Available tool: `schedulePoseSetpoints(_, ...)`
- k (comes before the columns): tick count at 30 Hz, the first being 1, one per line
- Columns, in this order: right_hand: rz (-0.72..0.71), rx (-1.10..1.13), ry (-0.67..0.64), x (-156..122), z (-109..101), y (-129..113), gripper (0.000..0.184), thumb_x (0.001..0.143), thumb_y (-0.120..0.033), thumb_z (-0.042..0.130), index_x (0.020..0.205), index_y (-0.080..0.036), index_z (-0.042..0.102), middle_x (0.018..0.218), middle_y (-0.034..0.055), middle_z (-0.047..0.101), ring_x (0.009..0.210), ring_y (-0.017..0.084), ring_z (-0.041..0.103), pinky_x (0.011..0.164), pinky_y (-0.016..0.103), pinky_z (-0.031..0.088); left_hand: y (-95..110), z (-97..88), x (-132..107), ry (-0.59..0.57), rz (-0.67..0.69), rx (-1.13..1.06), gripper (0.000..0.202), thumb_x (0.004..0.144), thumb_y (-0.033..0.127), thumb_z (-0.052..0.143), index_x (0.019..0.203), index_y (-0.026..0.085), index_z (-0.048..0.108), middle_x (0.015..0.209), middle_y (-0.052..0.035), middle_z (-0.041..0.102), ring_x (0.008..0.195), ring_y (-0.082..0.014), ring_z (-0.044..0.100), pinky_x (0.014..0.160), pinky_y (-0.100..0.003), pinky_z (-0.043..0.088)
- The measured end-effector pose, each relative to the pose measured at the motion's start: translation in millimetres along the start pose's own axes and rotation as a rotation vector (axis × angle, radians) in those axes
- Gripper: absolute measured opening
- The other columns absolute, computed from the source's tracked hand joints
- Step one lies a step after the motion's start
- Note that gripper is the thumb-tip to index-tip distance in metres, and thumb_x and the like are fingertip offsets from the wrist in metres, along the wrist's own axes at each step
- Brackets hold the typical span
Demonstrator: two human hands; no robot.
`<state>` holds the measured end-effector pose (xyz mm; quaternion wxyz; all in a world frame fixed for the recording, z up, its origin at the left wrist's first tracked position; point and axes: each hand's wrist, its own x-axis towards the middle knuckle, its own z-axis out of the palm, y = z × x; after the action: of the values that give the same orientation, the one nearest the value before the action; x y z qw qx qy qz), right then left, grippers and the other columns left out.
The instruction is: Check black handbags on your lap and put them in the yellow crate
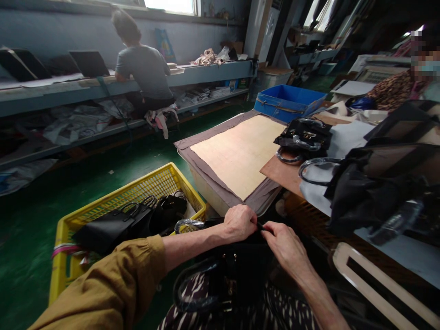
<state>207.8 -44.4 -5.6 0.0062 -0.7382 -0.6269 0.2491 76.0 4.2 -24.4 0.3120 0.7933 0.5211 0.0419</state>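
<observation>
A black handbag [249, 266] rests on my lap, with plastic-wrapped handles and small gold-coloured metal fittings. My left hand [241, 222] is closed on the bag's upper edge, its fingers curled over and partly hidden. Close beside it, my right hand [283, 240] pinches the same dark edge between thumb and fingers. One wrapped handle [195, 286] hangs toward me, and another shows beyond my left forearm. The bag's far side is hidden by my hands and arm.
Left of me stands a yellow crate [175, 176] holding black bags. Ahead is a cloth-covered bin with a pale board [237, 151], and behind it a blue bin [292, 101]. More black bags [304, 137] lie on the right-hand table. A person [142, 68] sits at the far bench; another is at right.
</observation>
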Motion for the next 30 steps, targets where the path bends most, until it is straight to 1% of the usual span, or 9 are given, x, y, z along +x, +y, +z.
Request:
schedulePoseSetpoints(4,-0.002,0.007,-0.022,4,1,1,0.020,0.079,-0.035,0.044,0.075,-0.025,0.061,0.079,0.0031,0.066,0.078,0.019,0.059,0.057,0.025,0.034,-5,0.8,1,-0.008,0.069,-0.028,0.022,0.065,0.019,0.052,0.077,0.022,0.069,0.066,-0.0006,0.062,0.069,-0.0162,0.056,0.061,-0.024,0.041)
schedulePoseSetpoints(7,-0.011,0.043,-0.038,4,-2,1,0.021,0.079,-0.035,0.045,0.071,-0.026,0.062,0.075,0.0017,0.066,0.075,0.018,0.060,0.056,0.024,0.032,-11,-2.6,1,-0.019,0.143,-0.083,0.017,0.064,0.020,0.056,0.078,0.017,0.065,0.067,0.0005,0.059,0.065,-0.0134,0.051,0.057,-0.021,0.038)
schedulePoseSetpoints(11,-0.009,0.044,-0.039,3,-5,1,0.021,0.078,-0.035,0.047,0.071,-0.027,0.064,0.071,0.0006,0.066,0.071,0.017,0.060,0.054,0.024,0.031,-20,-8.0,-1,0.010,0.180,-0.150,0.028,0.061,0.019,0.059,0.089,0.015,0.057,0.075,0.0007,0.058,0.067,-0.0128,0.049,0.055,-0.020,0.035)
schedulePoseSetpoints(14,-0.021,0.028,-0.033,5,-5,1,0.021,0.078,-0.035,0.047,0.070,-0.027,0.064,0.071,0.0007,0.065,0.072,0.017,0.059,0.054,0.024,0.031,-22,-11.5,-1,-0.047,0.149,-0.205,0.035,0.060,0.018,0.061,0.095,0.016,0.057,0.078,0.0010,0.059,0.069,-0.0131,0.050,0.056,-0.019,0.035)
schedulePoseSetpoints(18,-0.034,0.004,-0.021,6,-5,1,0.019,0.077,-0.035,0.048,0.069,-0.028,0.064,0.069,0.0000,0.064,0.071,0.017,0.059,0.053,0.024,0.029,-22,-17.4,2,-0.217,0.138,-0.282,0.021,0.062,0.027,0.064,0.078,0.015,0.063,0.065,0.0039,0.054,0.062,-0.0112,0.047,0.051,-0.019,0.032)
schedulePoseSetpoints(20,-0.041,0.001,-0.017,6,-5,1,0.019,0.076,-0.035,0.048,0.066,-0.027,0.062,0.066,-0.0004,0.063,0.069,0.016,0.058,0.052,0.024,0.028,-21,-19.6,4,-0.269,0.150,-0.316,0.020,0.065,0.032,0.062,0.073,0.014,0.064,0.058,0.0049,0.049,0.056,-0.0097,0.044,0.049,-0.019,0.030)
schedulePoseSetpoints(23,-0.046,-0.001,-0.012,6,-6,1,0.021,0.076,-0.034,0.048,0.062,-0.025,0.060,0.062,-0.0007,0.061,0.065,0.015,0.057,0.051,0.024,0.026,-19,-20.6,6,-0.281,0.145,-0.325,0.019,0.069,0.028,0.056,0.075,0.014,0.067,0.054,0.0053,0.045,0.053,-0.0084,0.041,0.047,-0.018,0.028)
schedulePoseSetpoints(25,-0.050,-0.002,-0.005,5,-7,1,0.021,0.076,-0.034,0.048,0.060,-0.024,0.059,0.060,-0.0008,0.060,0.063,0.014,0.056,0.051,0.024,0.026,-17,-20.6,7,-0.279,0.125,-0.326,0.019,0.069,0.024,0.055,0.077,0.014,0.069,0.052,0.0055,0.045,0.053,-0.0082,0.040,0.047,-0.018,0.028)
schedulePoseSetpoints(30,-0.067,-0.008,0.003,4,-9,-3,0.021,0.075,-0.033,0.049,0.059,-0.023,0.059,0.059,-0.0004,0.059,0.061,0.014,0.055,0.051,0.024,0.025,-9,-23.1,5,-0.279,-0.028,-0.397,0.019,0.064,0.023,0.059,0.076,0.013,0.070,0.050,0.0054,0.045,0.051,-0.0080,0.039,0.045,-0.019,0.028)
